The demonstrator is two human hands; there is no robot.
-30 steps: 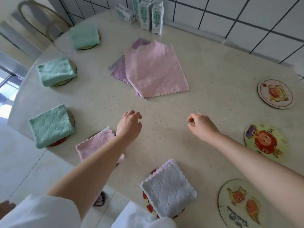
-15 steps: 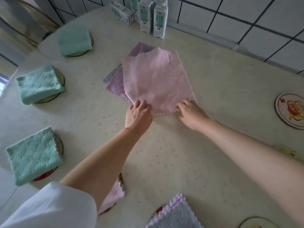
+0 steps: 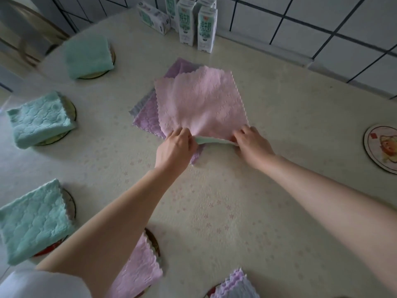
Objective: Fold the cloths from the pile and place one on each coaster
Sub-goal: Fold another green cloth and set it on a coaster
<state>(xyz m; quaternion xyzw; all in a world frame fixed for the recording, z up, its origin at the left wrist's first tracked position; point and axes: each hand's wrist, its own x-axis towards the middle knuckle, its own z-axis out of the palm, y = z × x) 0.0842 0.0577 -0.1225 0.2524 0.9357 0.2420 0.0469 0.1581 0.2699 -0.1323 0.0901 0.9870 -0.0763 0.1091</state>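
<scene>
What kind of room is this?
Probably a home kitchen or dining corner: a round table stands against a white tiled wall, with milk cartons and picture coasters on it.

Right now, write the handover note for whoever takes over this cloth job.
Left hand and right hand: each pinches a near corner of the pink cloth on top of the pile, its near edge lifted.
Under it lies a purple cloth; any others are hidden.
Done: five folded cloths in view sit on coasters, three green at left, such as the nearest green cloth, plus a pink and a lilac one near the person.
Left: fold the pink cloth; the bare coaster at right awaits one.
</scene>
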